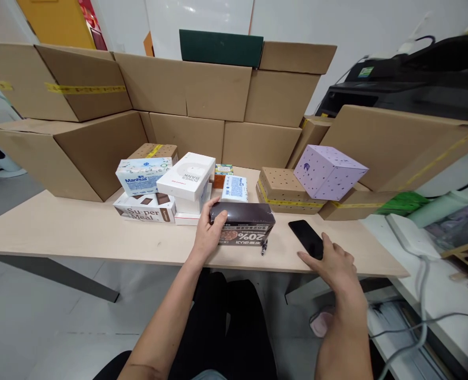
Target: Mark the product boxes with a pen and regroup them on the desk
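My left hand (211, 228) grips the left end of a dark brown box (245, 212), with the thumb on its top. "20%" and other print show upside down on the box's near side. A small black-and-silver pen (264, 247) is by its right end. My right hand (334, 261) is closed around the near end of a black smartphone (305, 237), thumb on the left and fingers on the right. The phone lies screen up, or just over the table, at a slant; whether it touches the wood I cannot tell.
At the left are stacked a Su-per Meal box (144, 208), Manhua packs (142, 177) and a white power bank box (188, 176). A purple box (328, 173) rests tilted on brown cartons (283, 190). Cardboard walls (218, 92) enclose the table's back; a printer (408, 79) stands right.
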Tool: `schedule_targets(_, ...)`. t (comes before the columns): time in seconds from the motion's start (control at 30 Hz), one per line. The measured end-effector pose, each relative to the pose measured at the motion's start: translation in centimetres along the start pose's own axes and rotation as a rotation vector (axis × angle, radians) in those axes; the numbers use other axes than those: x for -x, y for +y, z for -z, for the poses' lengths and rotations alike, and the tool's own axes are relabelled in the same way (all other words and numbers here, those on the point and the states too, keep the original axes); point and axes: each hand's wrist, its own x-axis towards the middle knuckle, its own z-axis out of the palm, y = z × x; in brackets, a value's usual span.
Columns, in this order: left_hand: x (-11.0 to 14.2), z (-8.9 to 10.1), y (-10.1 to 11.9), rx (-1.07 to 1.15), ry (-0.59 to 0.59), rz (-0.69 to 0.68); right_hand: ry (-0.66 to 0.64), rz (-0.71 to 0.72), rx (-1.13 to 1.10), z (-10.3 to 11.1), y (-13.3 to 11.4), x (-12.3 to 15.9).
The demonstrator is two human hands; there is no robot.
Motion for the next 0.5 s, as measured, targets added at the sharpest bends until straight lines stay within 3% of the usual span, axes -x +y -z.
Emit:
schedule_targets(0.1,-0.2,-0.2,-0.5,0.024,0.034,0.025,-0.071,0.074,-0.013,0.2,0.9,-0.6)
schedule_targets(0.27,1.3,-0.1,-0.9,-0.045,0.063,-0.015,-0.025,0.125,0.023,0.4,0.3,-0.8)
schedule_targets(0.33,2.7,0.2,-1.0,-0.127,0.154,-0.145,-0.008,0.109,0.030,0.6,-0.1,-0.5)
schedule_targets(0.43,5.3,0.4,-1.2,-0.235,0.318,-0.452,0.030,0.053,0.006,0.7,-0.4,0.2)
schedule_targets(0.5,7.0,0.4,-1.1,-0.242,0.276,-0.569,0.059,0.024,-0.065,0.7,-0.4,0.8)
